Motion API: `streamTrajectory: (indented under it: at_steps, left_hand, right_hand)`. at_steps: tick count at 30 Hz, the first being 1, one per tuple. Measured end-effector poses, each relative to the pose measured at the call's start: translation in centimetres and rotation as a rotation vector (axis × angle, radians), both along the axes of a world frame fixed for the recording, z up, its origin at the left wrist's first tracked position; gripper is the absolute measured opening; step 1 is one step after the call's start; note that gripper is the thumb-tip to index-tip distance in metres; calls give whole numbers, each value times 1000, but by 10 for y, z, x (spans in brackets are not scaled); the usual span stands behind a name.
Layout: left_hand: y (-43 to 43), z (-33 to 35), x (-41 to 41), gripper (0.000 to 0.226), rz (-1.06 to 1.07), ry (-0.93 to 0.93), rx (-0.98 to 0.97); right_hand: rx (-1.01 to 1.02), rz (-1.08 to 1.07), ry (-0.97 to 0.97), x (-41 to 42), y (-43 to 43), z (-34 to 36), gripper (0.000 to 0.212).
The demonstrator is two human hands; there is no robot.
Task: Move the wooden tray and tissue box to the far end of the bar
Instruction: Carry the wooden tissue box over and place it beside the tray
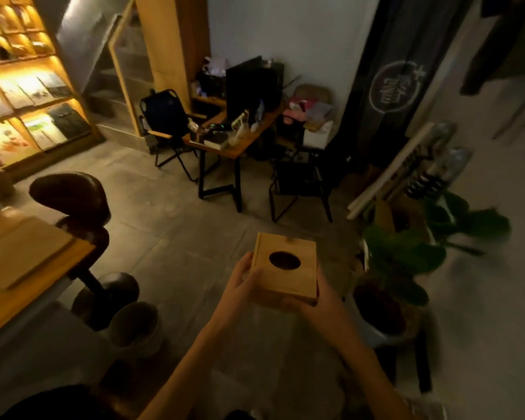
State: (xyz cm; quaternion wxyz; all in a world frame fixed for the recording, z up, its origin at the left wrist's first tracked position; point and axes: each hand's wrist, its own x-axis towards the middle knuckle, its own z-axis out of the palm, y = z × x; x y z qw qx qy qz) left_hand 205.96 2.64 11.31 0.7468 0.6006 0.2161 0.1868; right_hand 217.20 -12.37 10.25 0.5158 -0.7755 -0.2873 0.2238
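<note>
- Head view: tissue box (286, 271) is carried in mid-air over the floor (176, 225), w/ both hands on it, well apart from the worktop (28, 262) at the left edge.
- Left hand (240, 286) wraps the box's left side, thumb on the top edge; right hand (322, 298) cups the near-right corner & underside. Both closed on the box.
- Step in hand, as I judge it: carrying the box to the bar's far end. Keep it level, both hands on, walk steady; frame is blurred, so prob. moving fast.
- Watch the bar stool (73, 204) beside the worktop & the potted plant (406, 259) on the right; pass between them.
- Set it down flat, hole up, clear of the edge.
- Box looks: light wood, squarish, flat lid w/ a dark oval hole; no tissue seen sticking out.
- Wooden tray: can't pick it out for sure; a flat pale board lies on the worktop, too blurred to tell.
</note>
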Motion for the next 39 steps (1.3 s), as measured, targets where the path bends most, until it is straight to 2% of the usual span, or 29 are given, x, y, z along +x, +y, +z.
streamTrajectory:
  at_steps: [2,4,7,10,13,16,17,20,24,27,31,39]
  left_hand:
    - [25,-6,31,31,79,71,-75]
    - [58,-2,65,36,99,132,-151]
    - [107,-6,109,65,91,153,-257]
    - [165,-11,147,88,67,194,-332]
    - [219,-14,187,79,138,204,-348]
    - [269,-19,218,69,269,210,-353]
    - [285,-19,225,69,329,180,-349]
    - [324,-21,236,78,514,166,-393]
    - [364,-33,231,83,767,80,-478]
    - [401,-38,224,91,944,25,-463]
    - [468,-47,205,86,1132,-26,-404]
    - [588,-49,165,77,1278,-48,-352]
  right_hand:
    - [-35,88,29,37,19,7,97]
    - [-5,110,85,83,56,11,98]
    - [-36,207,100,142,104,7,111]
    - [-76,372,134,206,168,-1,94]
    - [-85,514,133,262,243,-8,97]
    - [-188,670,182,314,318,-13,117]
    - [-198,734,213,330,344,-10,114]
    - [-188,883,327,367,437,-10,70]
    - [-225,1096,364,364,551,-13,89]
    - [-260,1232,332,333,618,-8,69]
    - [-181,1311,287,297,703,-22,39]
    - [-221,1462,310,240,857,-18,19]
